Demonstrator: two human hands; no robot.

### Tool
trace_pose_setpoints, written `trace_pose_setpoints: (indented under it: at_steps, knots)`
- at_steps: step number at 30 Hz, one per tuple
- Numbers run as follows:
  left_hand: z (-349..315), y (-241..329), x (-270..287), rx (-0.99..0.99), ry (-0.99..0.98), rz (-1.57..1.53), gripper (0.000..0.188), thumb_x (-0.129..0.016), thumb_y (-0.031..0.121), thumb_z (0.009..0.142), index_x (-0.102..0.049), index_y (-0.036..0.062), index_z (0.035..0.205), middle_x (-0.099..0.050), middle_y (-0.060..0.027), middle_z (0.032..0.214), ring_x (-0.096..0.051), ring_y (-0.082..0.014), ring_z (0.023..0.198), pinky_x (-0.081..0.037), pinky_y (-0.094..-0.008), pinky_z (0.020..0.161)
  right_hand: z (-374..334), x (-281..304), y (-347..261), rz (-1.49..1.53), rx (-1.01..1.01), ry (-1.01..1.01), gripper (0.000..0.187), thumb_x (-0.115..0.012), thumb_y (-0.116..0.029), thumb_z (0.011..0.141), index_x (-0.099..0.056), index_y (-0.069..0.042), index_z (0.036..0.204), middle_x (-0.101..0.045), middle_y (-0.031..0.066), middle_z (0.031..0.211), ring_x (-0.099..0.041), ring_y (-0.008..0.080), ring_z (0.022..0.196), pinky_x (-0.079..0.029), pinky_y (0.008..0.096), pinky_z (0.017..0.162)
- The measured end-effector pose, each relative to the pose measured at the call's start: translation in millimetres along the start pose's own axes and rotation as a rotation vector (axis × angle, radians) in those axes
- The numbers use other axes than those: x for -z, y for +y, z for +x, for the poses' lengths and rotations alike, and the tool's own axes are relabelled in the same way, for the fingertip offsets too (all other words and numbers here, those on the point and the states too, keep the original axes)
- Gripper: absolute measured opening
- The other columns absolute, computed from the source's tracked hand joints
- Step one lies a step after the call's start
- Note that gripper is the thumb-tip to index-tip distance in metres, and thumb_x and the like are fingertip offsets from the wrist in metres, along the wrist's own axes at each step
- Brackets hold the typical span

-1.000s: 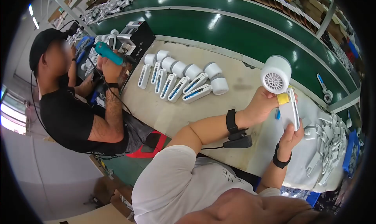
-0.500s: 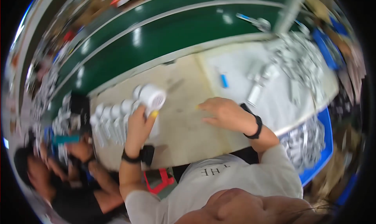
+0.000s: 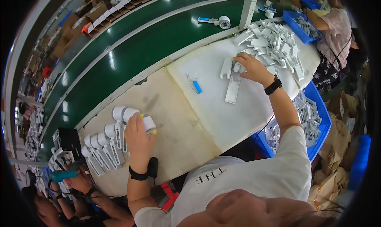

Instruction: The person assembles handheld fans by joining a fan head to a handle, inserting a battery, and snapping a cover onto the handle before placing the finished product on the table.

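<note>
On the left part of the table, my left hand (image 3: 138, 143) is closed round the end of a row of white round-headed handheld devices. One white round head (image 3: 148, 124) sits between its thumb and fingers; the rest of that device is mostly covered by the hand. My right hand (image 3: 254, 69) reaches to the far right, its fingers bent round a small white plastic part (image 3: 239, 67). Beside that hand lie a long white half-shell (image 3: 233, 90) and another white shell (image 3: 226, 68). A blue cylinder with thin wires (image 3: 197, 86) rests between my hands.
A large heap of white plastic shells (image 3: 274, 44) covers the table's far right. Blue bins (image 3: 326, 126) stand at its right side. Beyond the edge runs a green conveyor (image 3: 158, 36) carrying a round-headed device (image 3: 224, 22). Co-workers are at left and far right; a black box (image 3: 67, 141) stands left.
My right hand has moved away to the right, from over the table's middle to the white parts beside the heap. My left hand stays at the row. The view has turned and sharpened.
</note>
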State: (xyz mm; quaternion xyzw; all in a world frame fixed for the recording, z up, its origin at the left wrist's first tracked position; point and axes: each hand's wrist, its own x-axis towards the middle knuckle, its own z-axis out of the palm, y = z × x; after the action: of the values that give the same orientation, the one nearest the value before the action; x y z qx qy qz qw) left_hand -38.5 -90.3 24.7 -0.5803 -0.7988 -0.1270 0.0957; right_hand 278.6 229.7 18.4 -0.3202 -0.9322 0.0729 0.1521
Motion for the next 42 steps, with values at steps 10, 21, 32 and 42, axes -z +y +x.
trace_pose_setpoints:
  at_steps: [10,21,32,42]
  knots:
    - [83.7,86.9,-26.6,-0.353,0.159,-0.995,0.077,-0.072,0.02,0.071,-0.032,-0.0009,0.133,-0.038,-0.0206,0.134,-0.037,-0.0313,0.126,-0.032,-0.0369,0.102,9.6,13.6,-79.8,1.019,-0.094,-0.098,0.064,-0.071,-0.013,0.072,-0.041,0.002,0.127,-0.048,0.0075,0.12,-0.048,0.0151,0.107,-0.042,0.0283,0.09]
    - [80.0,83.9,-44.0,0.1,-0.398,-1.72,0.042,-0.047,0.013,0.086,-0.041,-0.0002,0.125,-0.057,-0.0139,0.11,-0.06,-0.0224,0.091,-0.052,-0.0299,0.07,-3.9,-32.0,-117.5,1.849,-0.301,-0.493,0.076,-0.07,-0.03,0.074,-0.033,0.003,0.131,-0.047,0.0138,0.123,-0.051,0.0259,0.111,-0.051,0.039,0.082]
    - [79.3,91.1,-36.5,0.137,-0.626,-1.822,0.036,-0.046,0.015,0.087,-0.042,0.0022,0.12,-0.058,-0.0104,0.093,-0.059,-0.0162,0.077,-0.051,-0.0289,0.059,5.1,22.9,-109.3,0.656,0.331,0.091,0.066,-0.072,0.009,0.062,-0.045,-0.011,0.118,-0.043,0.011,0.119,-0.049,0.0267,0.113,-0.045,0.0326,0.088]
    - [74.5,94.4,-36.9,0.126,-0.476,-1.792,0.016,-0.052,0.009,0.085,-0.049,-0.0007,0.097,-0.06,-0.0092,0.084,-0.056,-0.0117,0.061,-0.047,-0.026,0.055,8.1,15.2,-115.3,0.401,0.479,0.231,0.06,-0.072,0.007,0.061,-0.049,-0.012,0.113,-0.046,0.0114,0.115,-0.051,0.0329,0.111,-0.048,0.0355,0.085]
